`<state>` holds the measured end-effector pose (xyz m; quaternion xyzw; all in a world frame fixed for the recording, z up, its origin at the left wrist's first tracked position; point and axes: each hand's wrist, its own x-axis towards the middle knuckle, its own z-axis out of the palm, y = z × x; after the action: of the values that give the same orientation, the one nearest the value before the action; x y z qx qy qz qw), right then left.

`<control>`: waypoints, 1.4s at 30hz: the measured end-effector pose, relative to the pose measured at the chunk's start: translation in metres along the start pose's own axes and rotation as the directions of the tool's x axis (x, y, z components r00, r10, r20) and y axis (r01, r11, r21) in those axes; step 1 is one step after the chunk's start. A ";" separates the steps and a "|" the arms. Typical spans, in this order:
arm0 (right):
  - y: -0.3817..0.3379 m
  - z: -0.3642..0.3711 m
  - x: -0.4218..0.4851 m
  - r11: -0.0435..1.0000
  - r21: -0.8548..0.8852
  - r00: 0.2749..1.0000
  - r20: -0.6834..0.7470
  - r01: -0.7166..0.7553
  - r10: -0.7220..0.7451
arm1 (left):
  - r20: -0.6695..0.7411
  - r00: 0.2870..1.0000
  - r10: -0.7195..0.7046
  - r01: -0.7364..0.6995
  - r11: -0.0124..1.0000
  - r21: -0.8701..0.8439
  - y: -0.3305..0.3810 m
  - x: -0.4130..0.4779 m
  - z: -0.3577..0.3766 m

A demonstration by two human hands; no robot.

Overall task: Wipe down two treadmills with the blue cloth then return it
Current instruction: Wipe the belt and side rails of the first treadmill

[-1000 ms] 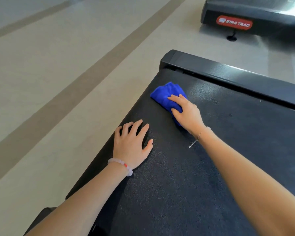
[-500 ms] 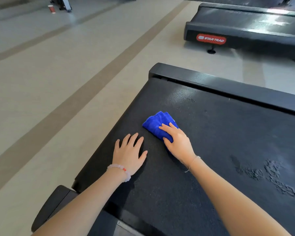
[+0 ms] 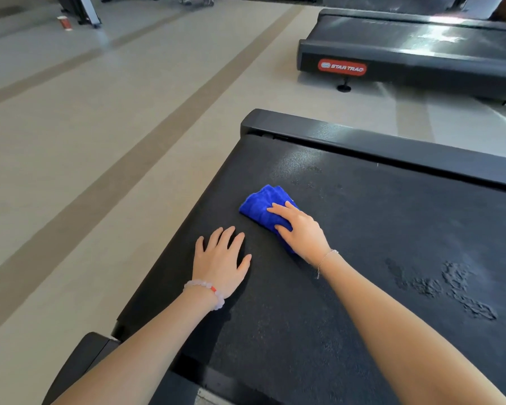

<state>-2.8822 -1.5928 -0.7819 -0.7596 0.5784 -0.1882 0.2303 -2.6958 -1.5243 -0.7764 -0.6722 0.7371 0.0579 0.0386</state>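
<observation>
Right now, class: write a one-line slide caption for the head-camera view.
Right hand presses a blue cloth on a treadmill belt; left hand rests flat beside it.

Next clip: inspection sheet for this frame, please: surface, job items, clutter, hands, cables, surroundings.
Surface: black treadmill belt, patchy marks toward its right.
Job's things: blue cloth lies on the belt; second treadmill beyond it.
Clutter: cup on the floor, far left.
Hands: right hand presses flat on the cloth; left hand rests flat on the belt.
Cables: nothing seen.
Surroundings: beige floor with darker stripes.
</observation>
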 end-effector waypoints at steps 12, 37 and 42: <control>0.039 -0.023 0.089 0.996 -0.007 0.990 -0.103 -0.093 0.091 | -0.077 0.996 0.039 -0.039 0.999 0.004 0.008 0.063 0.000; 0.062 -0.041 0.194 0.995 -0.046 0.990 -0.107 -0.093 0.087 | -0.112 0.984 0.136 -0.138 0.990 -0.017 0.014 0.091 0.003; 0.060 -0.038 0.188 0.994 -0.054 0.989 -0.117 -0.096 0.089 | -0.110 0.986 0.121 -0.128 0.991 -0.051 0.018 0.091 0.006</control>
<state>-2.9020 -1.7925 -0.7806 -0.7265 0.6306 -0.2033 0.1823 -2.7218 -1.6115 -0.7937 -0.6278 0.7766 0.0455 -0.0241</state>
